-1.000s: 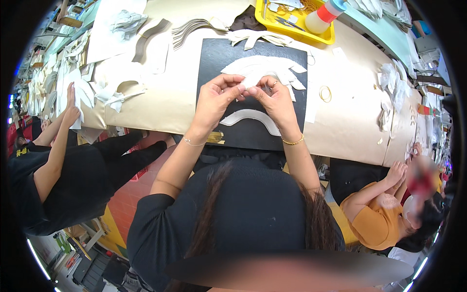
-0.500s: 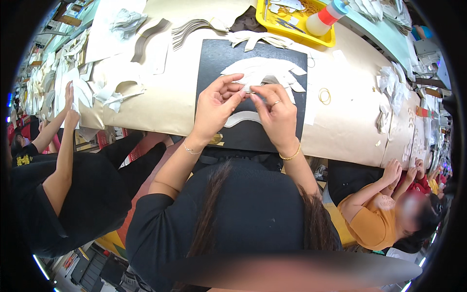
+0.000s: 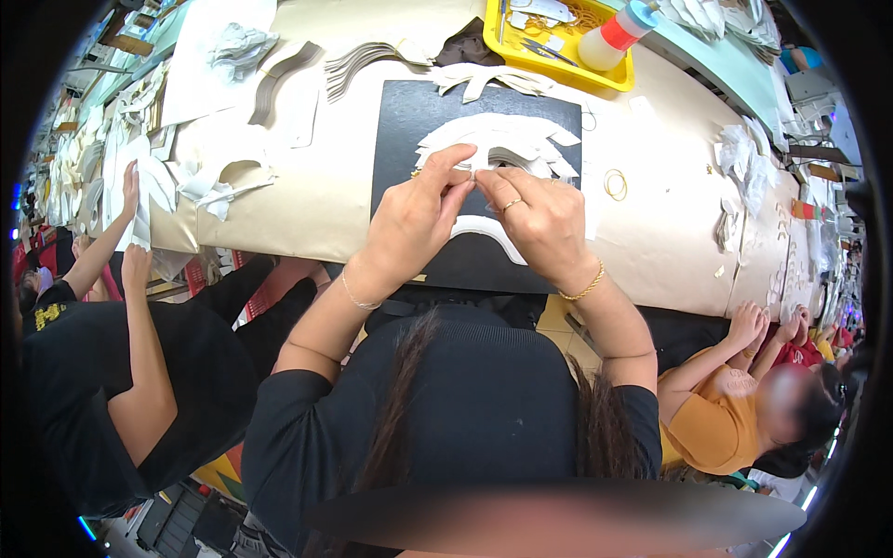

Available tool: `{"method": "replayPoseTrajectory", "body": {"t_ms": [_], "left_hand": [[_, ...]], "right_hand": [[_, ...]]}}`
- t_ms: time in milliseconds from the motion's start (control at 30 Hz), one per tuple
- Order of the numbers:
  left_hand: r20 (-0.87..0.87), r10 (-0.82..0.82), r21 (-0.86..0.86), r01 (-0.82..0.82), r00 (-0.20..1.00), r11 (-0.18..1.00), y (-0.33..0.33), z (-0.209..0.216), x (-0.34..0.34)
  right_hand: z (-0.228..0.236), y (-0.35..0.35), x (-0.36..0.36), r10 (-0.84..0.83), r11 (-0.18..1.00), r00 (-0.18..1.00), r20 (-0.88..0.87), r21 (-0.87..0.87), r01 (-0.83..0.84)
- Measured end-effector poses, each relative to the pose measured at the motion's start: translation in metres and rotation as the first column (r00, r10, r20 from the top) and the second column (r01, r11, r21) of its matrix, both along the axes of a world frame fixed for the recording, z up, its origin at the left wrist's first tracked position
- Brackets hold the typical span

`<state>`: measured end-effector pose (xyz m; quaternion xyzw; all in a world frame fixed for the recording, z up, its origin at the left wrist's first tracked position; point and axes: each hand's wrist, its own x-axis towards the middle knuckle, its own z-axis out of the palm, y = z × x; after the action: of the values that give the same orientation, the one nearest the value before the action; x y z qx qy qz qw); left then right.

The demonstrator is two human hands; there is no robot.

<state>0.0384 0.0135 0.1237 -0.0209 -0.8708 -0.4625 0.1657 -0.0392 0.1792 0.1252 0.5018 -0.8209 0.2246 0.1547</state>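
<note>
Over a black board (image 3: 395, 130), the fingertips of both my hands meet in a pinch. My left hand (image 3: 419, 214) has thumb and index finger closed on a thin white piece, mostly hidden by the fingers. From the other side my right hand (image 3: 544, 223) grips the same piece, its fingers bent together. Just below them on the board lies a curved white strip (image 3: 488, 226), partly covered by my hands. Beyond my fingers sits an overlapping pile of white curved pieces (image 3: 502, 130). More pale strips (image 3: 488, 79) lie across the board's far edge.
A yellow tray (image 3: 558, 73) at the back holds scissors (image 3: 549, 50), rubber bands and a bottle with a red band (image 3: 617, 35). Grey curved strips (image 3: 284, 79) lie at the far left. Yellow rubber bands (image 3: 615, 184) rest to the right. Co-workers sit on both sides.
My right hand has turned, its fingers curling in toward the left fingertips. Both hands are now closer together. More of the curved strip on the board shows below them.
</note>
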Motion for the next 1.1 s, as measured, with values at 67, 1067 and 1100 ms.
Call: {"method": "replayPoseTrajectory", "body": {"t_ms": [67, 1067, 1100], "left_hand": [[0.035, -0.018, 0.054, 0.016, 0.999, 0.998, -0.002, 0.002, 0.001], [0.722, -0.242, 0.616, -0.443, 0.648, 0.651, -0.040, -0.079, 0.066], [0.719, -0.234, 0.610, -0.434, 0.654, 0.662, -0.039, -0.081, 0.066]], "right_hand": [[0.001, 0.000, -0.001, 0.016, 1.000, 1.000, 0.018, -0.017, -0.016], [-0.042, 0.225, -0.011, 0.392, -0.128, 0.465, 0.794, -0.453, 0.882], [-0.039, 0.224, -0.011, 0.305, -0.149, 0.490, 0.817, -0.467, 0.872]]}}
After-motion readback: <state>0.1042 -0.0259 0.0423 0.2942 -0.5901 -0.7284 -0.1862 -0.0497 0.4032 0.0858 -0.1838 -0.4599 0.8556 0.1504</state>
